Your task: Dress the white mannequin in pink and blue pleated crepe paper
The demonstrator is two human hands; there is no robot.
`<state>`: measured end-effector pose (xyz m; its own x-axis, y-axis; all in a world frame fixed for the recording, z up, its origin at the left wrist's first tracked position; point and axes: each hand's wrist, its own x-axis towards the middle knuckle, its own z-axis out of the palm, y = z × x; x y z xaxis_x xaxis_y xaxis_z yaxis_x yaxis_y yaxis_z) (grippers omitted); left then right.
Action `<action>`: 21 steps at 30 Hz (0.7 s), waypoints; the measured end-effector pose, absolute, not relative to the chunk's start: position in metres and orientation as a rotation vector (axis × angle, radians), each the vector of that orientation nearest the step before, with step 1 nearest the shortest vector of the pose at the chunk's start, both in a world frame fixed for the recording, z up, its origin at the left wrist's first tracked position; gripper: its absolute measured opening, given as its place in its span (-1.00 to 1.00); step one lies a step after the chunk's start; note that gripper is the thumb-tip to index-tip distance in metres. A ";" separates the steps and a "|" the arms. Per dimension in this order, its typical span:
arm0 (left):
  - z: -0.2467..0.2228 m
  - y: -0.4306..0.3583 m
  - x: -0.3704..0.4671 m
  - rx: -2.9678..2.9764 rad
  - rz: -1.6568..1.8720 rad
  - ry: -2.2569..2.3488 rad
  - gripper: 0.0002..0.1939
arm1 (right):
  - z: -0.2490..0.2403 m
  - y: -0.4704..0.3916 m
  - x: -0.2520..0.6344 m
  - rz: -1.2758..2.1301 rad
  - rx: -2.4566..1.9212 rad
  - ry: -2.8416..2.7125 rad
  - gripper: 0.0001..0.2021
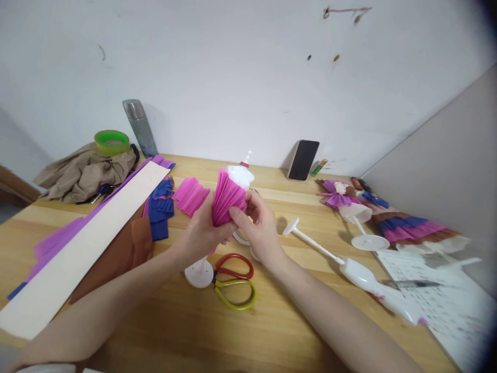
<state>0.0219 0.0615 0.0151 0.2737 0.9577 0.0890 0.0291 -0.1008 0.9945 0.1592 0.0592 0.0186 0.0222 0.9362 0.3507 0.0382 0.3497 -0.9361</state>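
Gripping pleated pink paper (228, 199) w/ L hand (207, 223), pinching it w/ R hand (262, 223) too, nr scissors (218, 283) on tbl (272, 336)!

our left hand (205, 223) partly hidden behind pink paper (229, 199), scissors (222, 283) partly covered by a white disc (199, 275), white sheet (454, 316) too blurred for us to read

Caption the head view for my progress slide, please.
Left hand and right hand hold pleated pink paper over a wooden table, scissors lying nearby.

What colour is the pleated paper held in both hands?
The pleated paper is bright pink, best seen in the head view.
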 end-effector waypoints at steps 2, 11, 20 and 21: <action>0.015 0.060 0.023 1.431 1.055 0.972 -0.67 | 0.018 0.060 0.160 0.891 -0.995 -1.358 -0.83; 0.026 0.054 0.029 1.387 1.088 1.009 -0.70 | 0.016 0.064 0.161 0.817 -1.062 -1.405 -0.80; 0.036 0.052 0.029 1.231 1.049 0.919 -0.60 | 0.013 0.064 0.162 0.877 -1.007 -1.366 -0.74; 0.035 0.052 0.028 1.211 1.053 0.907 -0.57 | 0.013 0.064 0.162 0.890 -0.978 -1.363 -0.75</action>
<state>0.0281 0.0519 0.0355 0.2781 0.9605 0.0025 -0.1397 0.0379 0.9895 0.1621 0.0639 0.0125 0.0279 0.9325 0.3601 0.0449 0.3587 -0.9324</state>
